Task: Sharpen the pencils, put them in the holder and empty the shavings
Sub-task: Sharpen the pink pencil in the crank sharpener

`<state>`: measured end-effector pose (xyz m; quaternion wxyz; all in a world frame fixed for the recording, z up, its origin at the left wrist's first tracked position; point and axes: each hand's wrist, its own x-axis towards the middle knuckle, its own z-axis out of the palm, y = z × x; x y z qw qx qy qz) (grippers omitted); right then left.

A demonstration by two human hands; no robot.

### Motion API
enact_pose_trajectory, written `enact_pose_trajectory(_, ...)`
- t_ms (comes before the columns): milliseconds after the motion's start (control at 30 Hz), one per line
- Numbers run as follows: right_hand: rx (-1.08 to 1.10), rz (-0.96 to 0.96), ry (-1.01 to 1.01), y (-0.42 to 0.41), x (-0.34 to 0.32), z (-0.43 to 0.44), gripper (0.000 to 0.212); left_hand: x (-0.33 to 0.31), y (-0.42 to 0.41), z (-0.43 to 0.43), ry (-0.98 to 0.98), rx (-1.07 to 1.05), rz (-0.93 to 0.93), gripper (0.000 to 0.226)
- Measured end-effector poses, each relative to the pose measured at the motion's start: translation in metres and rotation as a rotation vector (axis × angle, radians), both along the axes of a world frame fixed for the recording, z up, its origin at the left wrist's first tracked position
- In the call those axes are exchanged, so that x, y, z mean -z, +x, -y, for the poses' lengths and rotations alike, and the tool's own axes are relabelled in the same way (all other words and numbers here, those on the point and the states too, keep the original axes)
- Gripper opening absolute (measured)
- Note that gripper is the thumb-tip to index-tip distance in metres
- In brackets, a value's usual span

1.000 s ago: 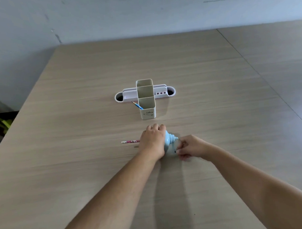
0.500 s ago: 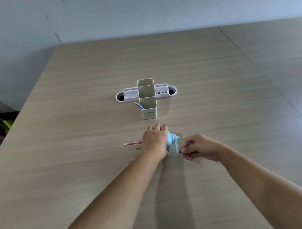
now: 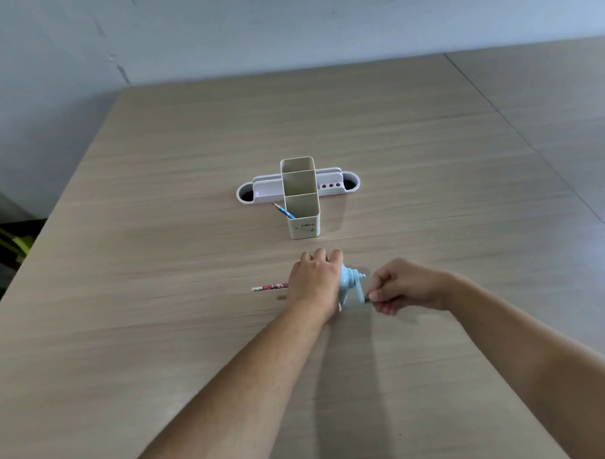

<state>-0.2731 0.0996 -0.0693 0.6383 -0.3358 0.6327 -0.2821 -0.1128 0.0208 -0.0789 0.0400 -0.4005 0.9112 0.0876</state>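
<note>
A light blue crank sharpener (image 3: 350, 285) stands on the wooden table (image 3: 161, 337). My left hand (image 3: 316, 285) lies over its body and holds it down. A pink patterned pencil (image 3: 269, 287) sticks out to the left from under that hand. My right hand (image 3: 401, 286) pinches the dark knob of the crank handle at the sharpener's right side. Beyond them stands a beige three-compartment holder (image 3: 301, 198). A blue pencil (image 3: 283, 210) leans out of its nearest compartment, tip up and to the left.
A white organiser tray (image 3: 265, 191) with round end wells lies crosswise behind the holder. A grey wall runs along the table's far edge. A second tabletop (image 3: 547, 117) adjoins on the right. Dark and green items (image 3: 6, 239) sit past the left edge.
My right hand has moved the crank handle round, from close against the sharpener to lower and farther right. My left hand and the pink pencil have stayed put.
</note>
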Motion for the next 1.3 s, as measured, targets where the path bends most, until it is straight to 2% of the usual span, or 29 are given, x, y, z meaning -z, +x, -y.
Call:
enact_pose_trajectory(33, 0.044, 0.047, -0.046, -0.007, -0.008, 0.006, 0.010, 0.000, 0.001, 0.000, -0.007, 0.010, -0.006, 0.064)
enact_pose_trajectory(100, 0.221, 0.010, -0.161, -0.010, -0.015, 0.024, 0.009, -0.001, 0.001, 0.000, -0.014, 0.020, -0.020, 0.059)
enact_pose_trajectory(200, 0.429, -0.287, -0.230, 0.010, 0.006, 0.041, 0.017, -0.002, 0.000, -0.002, 0.007, -0.002, -0.010, 0.062)
enact_pose_trajectory(267, 0.367, -0.542, -0.218, 0.026, 0.024, 0.037, 0.015, -0.004, -0.001, -0.002, 0.013, -0.028, 0.001, 0.063)
enact_pose_trajectory(333, 0.173, -0.661, -0.141, 0.029, 0.030, 0.021, 0.019, -0.004, -0.002, -0.002, 0.013, -0.041, 0.002, 0.060)
enact_pose_trajectory(367, 0.104, -0.575, -0.093, 0.026, 0.030, 0.012, 0.023, -0.003, -0.002, -0.002, 0.014, -0.047, 0.004, 0.059)
enact_pose_trajectory(467, 0.077, 0.037, -0.021, 0.007, 0.011, -0.007, 0.018, -0.002, -0.002, -0.001, 0.014, -0.039, 0.005, 0.063)
enact_pose_trajectory(500, 0.155, 0.161, -0.074, 0.003, 0.005, -0.005, 0.017, -0.002, -0.002, -0.001, 0.011, -0.029, 0.002, 0.064)
enact_pose_trajectory(567, 0.421, 0.242, -0.221, 0.003, -0.002, 0.012, 0.020, -0.003, -0.001, 0.001, 0.000, -0.013, -0.011, 0.060)
enact_pose_trajectory(600, 0.529, 0.184, -0.268, 0.007, -0.002, 0.021, 0.019, -0.002, -0.001, 0.000, 0.004, -0.012, -0.014, 0.059)
enact_pose_trajectory(667, 0.594, -0.053, -0.292, 0.018, 0.007, 0.036, 0.018, -0.001, -0.001, 0.000, 0.006, -0.018, -0.004, 0.062)
enact_pose_trajectory(733, 0.430, -0.381, -0.221, 0.024, 0.022, 0.034, 0.018, -0.002, -0.002, -0.001, -0.003, -0.033, 0.012, 0.064)
enact_pose_trajectory(767, 0.314, -0.469, -0.170, 0.024, 0.027, 0.027, 0.019, -0.002, -0.003, -0.002, -0.002, -0.039, 0.016, 0.063)
enact_pose_trajectory(800, 0.216, -0.445, -0.112, 0.022, 0.029, 0.017, 0.022, -0.002, -0.003, -0.002, 0.002, -0.043, 0.021, 0.062)
enact_pose_trajectory(867, 0.102, -0.131, -0.021, 0.015, 0.024, -0.003, 0.021, -0.001, -0.002, -0.001, 0.006, -0.043, 0.025, 0.063)
enact_pose_trajectory(900, 0.091, 0.056, -0.005, 0.011, 0.016, -0.007, 0.019, -0.001, -0.001, 0.000, 0.009, -0.032, 0.026, 0.066)
enact_pose_trajectory(967, 0.183, 0.236, -0.083, 0.001, 0.002, -0.001, 0.018, -0.002, 0.000, 0.002, 0.007, 0.001, 0.023, 0.069)
enact_pose_trajectory(1033, 0.387, 0.185, -0.189, 0.000, -0.006, 0.019, 0.016, -0.003, 0.001, 0.001, 0.008, 0.012, 0.013, 0.067)
enact_pose_trajectory(1100, 0.515, -0.031, -0.235, 0.008, 0.000, 0.037, 0.016, -0.003, 0.000, 0.000, 0.010, -0.004, 0.008, 0.065)
enact_pose_trajectory(1200, 0.404, -0.431, -0.179, 0.022, 0.026, 0.034, 0.018, -0.003, -0.003, -0.002, 0.005, -0.041, 0.014, 0.064)
enact_pose_trajectory(1233, 0.323, -0.471, -0.140, 0.024, 0.032, 0.025, 0.019, -0.003, -0.003, -0.002, 0.005, -0.050, 0.013, 0.062)
enact_pose_trajectory(1267, 0.243, -0.415, -0.096, 0.022, 0.034, 0.015, 0.021, -0.003, -0.003, -0.002, 0.004, -0.057, 0.011, 0.060)
enact_pose_trajectory(1300, 0.173, -0.277, -0.049, 0.019, 0.032, 0.006, 0.022, -0.002, -0.003, -0.002, 0.002, -0.059, 0.008, 0.060)
